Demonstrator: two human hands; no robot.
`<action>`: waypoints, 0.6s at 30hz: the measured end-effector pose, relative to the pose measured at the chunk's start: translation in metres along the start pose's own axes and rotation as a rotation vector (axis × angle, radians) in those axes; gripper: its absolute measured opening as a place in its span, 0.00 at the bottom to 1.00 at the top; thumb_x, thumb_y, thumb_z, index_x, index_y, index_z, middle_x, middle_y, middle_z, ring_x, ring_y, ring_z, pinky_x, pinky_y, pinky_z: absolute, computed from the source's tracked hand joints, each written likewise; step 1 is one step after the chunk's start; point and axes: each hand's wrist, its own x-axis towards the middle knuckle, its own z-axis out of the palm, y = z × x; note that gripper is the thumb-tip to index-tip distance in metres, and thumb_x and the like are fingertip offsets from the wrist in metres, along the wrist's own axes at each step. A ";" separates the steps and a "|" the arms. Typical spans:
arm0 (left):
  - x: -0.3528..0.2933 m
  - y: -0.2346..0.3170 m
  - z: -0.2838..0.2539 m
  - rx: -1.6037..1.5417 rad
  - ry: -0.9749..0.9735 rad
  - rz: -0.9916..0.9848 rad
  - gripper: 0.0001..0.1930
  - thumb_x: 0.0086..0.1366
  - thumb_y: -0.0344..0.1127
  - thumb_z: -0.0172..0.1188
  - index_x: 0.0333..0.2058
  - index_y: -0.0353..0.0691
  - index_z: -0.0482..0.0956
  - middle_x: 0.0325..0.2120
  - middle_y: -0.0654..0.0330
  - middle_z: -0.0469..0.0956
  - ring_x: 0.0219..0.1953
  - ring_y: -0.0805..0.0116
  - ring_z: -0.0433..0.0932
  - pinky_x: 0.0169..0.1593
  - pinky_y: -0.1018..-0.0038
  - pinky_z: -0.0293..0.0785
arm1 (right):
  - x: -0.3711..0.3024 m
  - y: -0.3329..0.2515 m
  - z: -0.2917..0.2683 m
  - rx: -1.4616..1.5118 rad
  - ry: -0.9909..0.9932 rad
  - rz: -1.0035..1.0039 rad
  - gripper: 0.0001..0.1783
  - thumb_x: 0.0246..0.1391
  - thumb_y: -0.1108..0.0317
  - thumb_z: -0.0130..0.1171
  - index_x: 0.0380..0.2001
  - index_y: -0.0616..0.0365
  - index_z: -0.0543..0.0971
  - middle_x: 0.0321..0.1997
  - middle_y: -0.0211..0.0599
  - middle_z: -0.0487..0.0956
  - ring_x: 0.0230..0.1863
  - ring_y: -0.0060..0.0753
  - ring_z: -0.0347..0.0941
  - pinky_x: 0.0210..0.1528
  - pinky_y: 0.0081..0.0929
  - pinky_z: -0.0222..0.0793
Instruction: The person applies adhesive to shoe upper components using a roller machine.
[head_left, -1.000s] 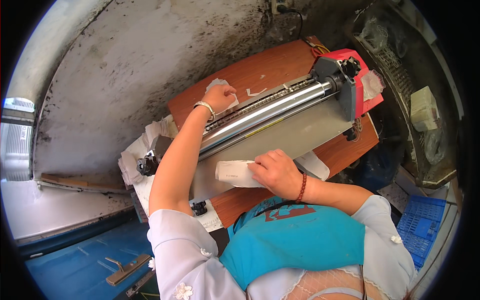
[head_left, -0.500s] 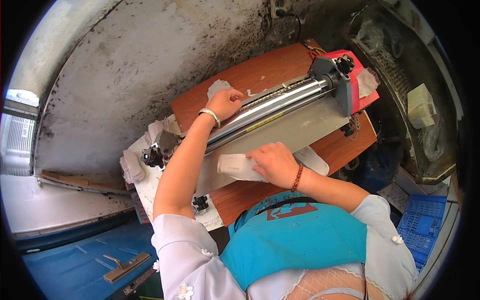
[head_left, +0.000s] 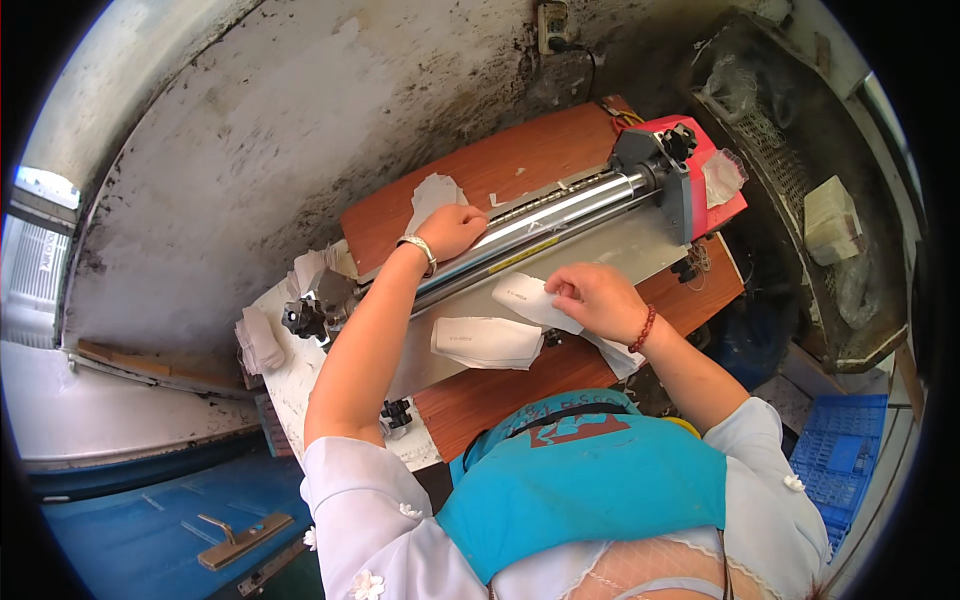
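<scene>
My right hand (head_left: pixel 600 302) pinches a white piece (head_left: pixel 523 292) over the metal plate (head_left: pixel 645 235); a loose pinch could let it skew. My left hand (head_left: pixel 452 231) — I can't tell whether it grips anything — risks nipping if the chrome roller (head_left: pixel 575 212) turns.

Held piece (head_left: pixel 525 292): thin, white, elongated, with small dark print; gripped at its right end, tilted, above the plate.

Stack (head_left: pixel 487 342): white pieces, layered at the lower edge, small dark print on top; lying flat, long side roughly crosswise, across the plate's near edge.

Machine (head_left: pixel 697 180): grey and red end housing, black knobs; set diagonally, right end farther away. Roller (head_left: pixel 575 208): long, polished metal, left part covered. Plate (head_left: pixel 640 242): flat, dull metal, on the near side of the roller.

Far piece (head_left: pixel 436 194): white, irregular outline; flat beyond the roller, lower part covered.
</scene>
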 end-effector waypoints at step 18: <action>0.038 -0.008 -0.003 0.047 -0.180 -0.139 0.12 0.59 0.36 0.57 0.37 0.35 0.81 0.28 0.60 0.80 0.29 0.76 0.75 0.35 0.78 0.72 | -0.010 -0.019 0.042 -0.211 0.191 -0.559 0.15 0.37 0.65 0.68 0.31 0.53 0.77 0.31 0.30 0.72 0.35 0.33 0.67 0.38 0.30 0.60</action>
